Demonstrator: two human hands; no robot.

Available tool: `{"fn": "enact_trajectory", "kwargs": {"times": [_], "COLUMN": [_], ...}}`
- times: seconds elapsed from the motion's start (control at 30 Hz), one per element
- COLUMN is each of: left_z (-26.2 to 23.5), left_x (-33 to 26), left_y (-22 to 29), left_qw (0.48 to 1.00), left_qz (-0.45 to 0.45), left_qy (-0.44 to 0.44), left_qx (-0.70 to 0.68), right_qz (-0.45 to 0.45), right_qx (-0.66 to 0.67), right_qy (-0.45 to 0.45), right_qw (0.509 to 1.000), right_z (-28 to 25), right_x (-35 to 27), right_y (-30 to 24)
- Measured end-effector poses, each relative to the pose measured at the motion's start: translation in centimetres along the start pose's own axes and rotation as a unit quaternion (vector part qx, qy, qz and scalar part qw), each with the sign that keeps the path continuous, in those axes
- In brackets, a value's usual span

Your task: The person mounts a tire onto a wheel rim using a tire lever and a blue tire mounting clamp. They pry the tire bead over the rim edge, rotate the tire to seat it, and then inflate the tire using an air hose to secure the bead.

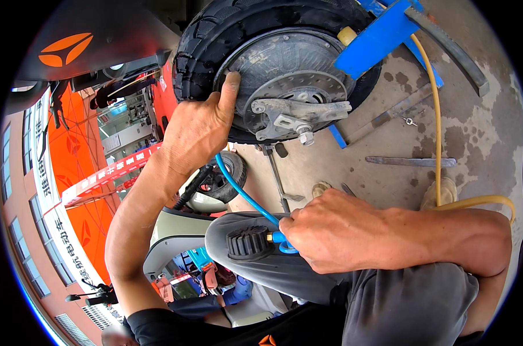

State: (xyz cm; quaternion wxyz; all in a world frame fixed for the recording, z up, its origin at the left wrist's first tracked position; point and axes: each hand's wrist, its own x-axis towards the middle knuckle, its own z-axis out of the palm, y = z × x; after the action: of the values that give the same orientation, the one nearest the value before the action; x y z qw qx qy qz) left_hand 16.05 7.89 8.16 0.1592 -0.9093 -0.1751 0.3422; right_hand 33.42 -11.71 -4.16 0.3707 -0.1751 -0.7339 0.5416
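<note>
Wheel (281,55), left hand (201,124) touching it, grip unclear, right hand (333,230) clamped on inflator (250,243)

From where I stand, I see a big, dirty wheel (279,52) with its flat side turned to the person. Its fat black tyre (201,40) has chunky bumps. The round grey middle is dusty and scratched. On it sits a thin metal disc (325,86) with little holes, and across that lies a bare metal arm (284,109) with a shiny nut (306,137) sticking out. A bright blue hose (241,190) hangs between the wheel and a round black gauge (247,243) with ridged sides. Its top end is hidden by the wheel's edge. The gauge is tipped sideways, well apart from the wheel, with a small gold-coloured piece (269,237) at its side.
</note>
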Motion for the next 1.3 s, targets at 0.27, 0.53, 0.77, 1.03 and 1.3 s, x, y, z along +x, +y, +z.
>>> {"fn": "enact_trajectory", "kwargs": {"times": [0.27,0.53,0.77,1.03,1.3], "left_z": [1.6,2.3,1.1,1.1,0.1], "left_x": [-0.6,-1.3,-1.0,-1.0,-0.2], "left_y": [0.5,0.3,-0.7,-0.8,-0.2], "left_qw": [0.997,0.973,0.964,0.978,0.996], "left_qz": [-0.026,-0.052,-0.043,-0.031,-0.015], "left_qy": [0.076,0.158,0.109,0.091,0.039], "left_qx": [-0.014,-0.162,-0.238,-0.187,-0.074], "right_qz": [0.005,0.019,0.025,0.041,0.021], "right_qx": [-0.028,-0.059,-0.04,-0.035,-0.038], "right_qy": [-0.022,-0.023,-0.034,-0.039,0.046], "right_qw": [0.999,0.998,0.998,0.998,0.998], "right_z": [0.2,0.3,0.0,0.4,2.3], "right_x": [0.1,-0.3,0.1,0.3,1.3], "right_y": [0.3,1.2,0.4,0.6,1.4]}}
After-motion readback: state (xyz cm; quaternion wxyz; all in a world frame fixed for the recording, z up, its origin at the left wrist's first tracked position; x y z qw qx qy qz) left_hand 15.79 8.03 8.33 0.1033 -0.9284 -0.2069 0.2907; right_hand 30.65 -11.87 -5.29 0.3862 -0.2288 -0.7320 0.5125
